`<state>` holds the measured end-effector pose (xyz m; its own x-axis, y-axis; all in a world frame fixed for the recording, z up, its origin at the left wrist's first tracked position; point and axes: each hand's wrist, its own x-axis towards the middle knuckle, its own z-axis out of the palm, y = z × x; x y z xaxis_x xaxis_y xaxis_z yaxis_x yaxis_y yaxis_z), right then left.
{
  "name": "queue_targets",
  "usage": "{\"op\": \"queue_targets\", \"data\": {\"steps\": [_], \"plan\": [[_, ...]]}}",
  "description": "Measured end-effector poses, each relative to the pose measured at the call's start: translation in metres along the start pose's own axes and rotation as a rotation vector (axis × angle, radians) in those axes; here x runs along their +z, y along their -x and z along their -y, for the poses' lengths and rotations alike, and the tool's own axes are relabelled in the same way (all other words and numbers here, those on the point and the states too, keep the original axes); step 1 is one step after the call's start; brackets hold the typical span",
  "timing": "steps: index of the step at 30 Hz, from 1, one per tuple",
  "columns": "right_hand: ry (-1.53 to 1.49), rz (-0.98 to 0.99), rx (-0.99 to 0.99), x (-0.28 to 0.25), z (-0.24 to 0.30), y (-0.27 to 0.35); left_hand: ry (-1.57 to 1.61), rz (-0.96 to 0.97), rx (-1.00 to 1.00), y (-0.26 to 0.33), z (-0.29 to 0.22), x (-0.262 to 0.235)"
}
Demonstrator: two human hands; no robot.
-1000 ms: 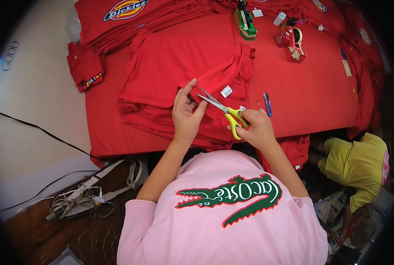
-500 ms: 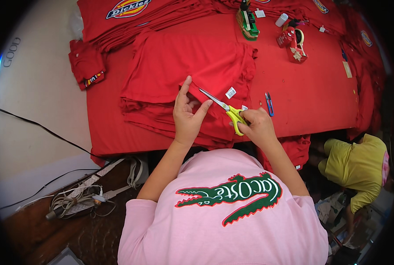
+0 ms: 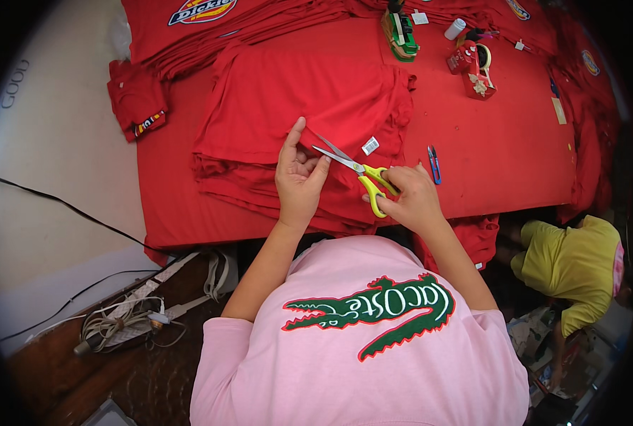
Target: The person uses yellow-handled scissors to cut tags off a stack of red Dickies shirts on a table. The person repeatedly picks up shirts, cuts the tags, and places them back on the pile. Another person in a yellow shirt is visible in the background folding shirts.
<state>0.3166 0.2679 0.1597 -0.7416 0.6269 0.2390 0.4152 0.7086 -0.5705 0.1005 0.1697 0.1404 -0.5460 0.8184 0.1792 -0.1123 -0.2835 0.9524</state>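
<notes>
Yellow-handled scissors (image 3: 353,165) are in my right hand (image 3: 412,195), thumb and fingers in the loops. Their blades stand apart and point left, toward the thumb of my left hand (image 3: 299,181). That hand has its index finger stretched up and its other fingers curled at the edge of the top red garment (image 3: 288,92), which they seem to hold; the exact grip is hard to see. The garment lies on a stack of folded red garments (image 3: 242,188). A small white label (image 3: 370,146) shows on the cloth just beyond the blades.
Blue thread snips (image 3: 434,165) lie right of the stack on the red-covered table (image 3: 501,156). Farther back are a green tool (image 3: 400,35), a red tape dispenser (image 3: 478,71) and a white bottle (image 3: 455,29). Another person in yellow (image 3: 569,266) bends at the right. Cords (image 3: 121,323) lie at left.
The scissors' blades have opened and shifted slightly left. My left hand has moved a little left, its thumb now near the lower blade.
</notes>
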Motion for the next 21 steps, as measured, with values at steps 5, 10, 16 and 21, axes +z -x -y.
{"op": "queue_targets", "data": {"steps": [5, 10, 16, 21], "plan": [[0.013, 0.052, 0.014, 0.000, 0.003, -0.008, 0.038, 0.003, -0.008, 0.001, 0.003, -0.002], [-0.029, 0.110, 0.058, 0.001, -0.002, -0.004, 0.003, -0.021, -0.041, 0.003, 0.001, -0.004], [-0.090, 0.085, 0.072, 0.006, -0.008, 0.006, 0.009, -0.077, -0.022, 0.000, 0.003, -0.002], [-0.038, 0.050, 0.010, -0.001, 0.006, -0.002, 0.033, -0.023, -0.038, 0.003, 0.005, -0.002]]}}
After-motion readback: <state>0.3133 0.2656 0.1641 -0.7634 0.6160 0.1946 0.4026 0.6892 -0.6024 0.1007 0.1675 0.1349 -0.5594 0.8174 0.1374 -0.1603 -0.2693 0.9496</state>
